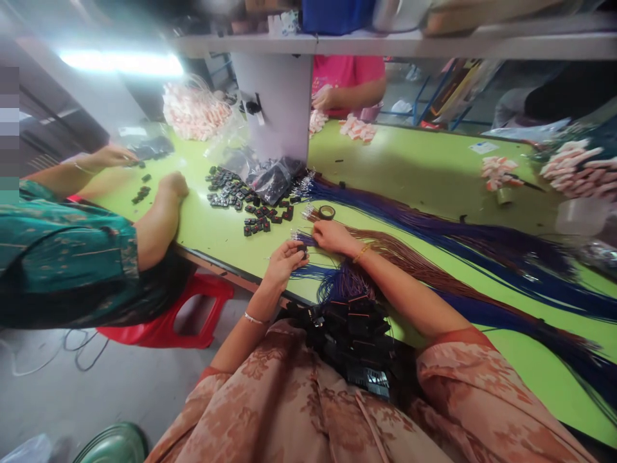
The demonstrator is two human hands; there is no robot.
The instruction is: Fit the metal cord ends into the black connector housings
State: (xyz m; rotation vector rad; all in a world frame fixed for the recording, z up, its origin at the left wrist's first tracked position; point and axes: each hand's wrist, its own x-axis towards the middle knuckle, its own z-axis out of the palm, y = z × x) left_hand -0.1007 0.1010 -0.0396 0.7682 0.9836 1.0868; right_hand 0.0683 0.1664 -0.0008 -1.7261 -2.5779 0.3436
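black piece [302, 250]: partly hidden (left fingers [292, 246]) | blue bin [337, 16]: cropped, blurred

A lime-green table [409, 157] spreads beneath the fingers [292, 247]. Beyond them, a pale upright panel [274, 96] stands under a blurred whitish shelf [457, 46]. Far left of the fingers, a strip light [120, 62] glows; nearer left, a red stool [205, 312] stands on grey floor [173, 399].

Glaring tube light [120, 63], blurred upper edge
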